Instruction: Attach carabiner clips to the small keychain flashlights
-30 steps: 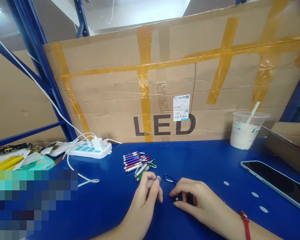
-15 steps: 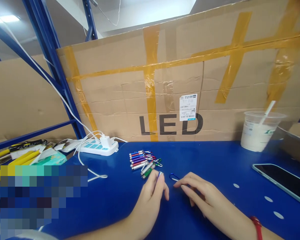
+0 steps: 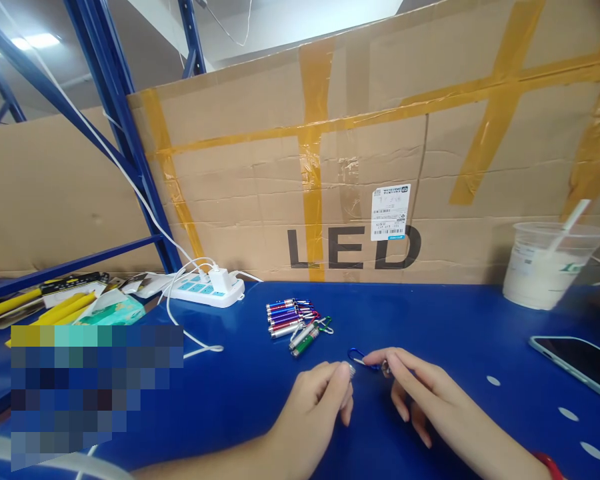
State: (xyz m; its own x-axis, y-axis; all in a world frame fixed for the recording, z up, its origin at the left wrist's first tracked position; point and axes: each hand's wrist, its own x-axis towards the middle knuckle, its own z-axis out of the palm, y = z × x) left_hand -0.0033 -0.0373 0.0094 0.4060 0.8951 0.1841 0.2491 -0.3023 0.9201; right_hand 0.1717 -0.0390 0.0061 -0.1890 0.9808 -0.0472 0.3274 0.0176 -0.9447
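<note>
In the head view my left hand (image 3: pixel 316 408) is closed in a pinch, thumb against the bent fingers. A small silvery piece (image 3: pixel 351 369) pokes out at its fingertips, too little of it showing to name. My right hand (image 3: pixel 423 397) pinches a mini flashlight (image 3: pixel 386 367), mostly hidden by the fingers, with a round metallic end visible. From it a blue carabiner (image 3: pixel 356 355) points left, near the index fingertip. Beyond my left hand several mini flashlights (image 3: pixel 286 320) lie in a row, and a green one (image 3: pixel 305 341) lies beside a silver one, with carabiners attached.
Behind the blue tabletop (image 3: pixel 240 387) stands a large cardboard sheet (image 3: pixel 250 200). A power strip (image 3: pixel 205 290) with white cables sits back left, near yellow items (image 3: pixel 65 310). On the right are a drink cup (image 3: pixel 545 267) with a straw and a phone (image 3: pixel 580 363).
The view has shifted, moving the scene slightly right. The flashlight's metallic end now shows between my right thumb and fingers. A silvery piece shows in my left hand where something bluish showed before.
</note>
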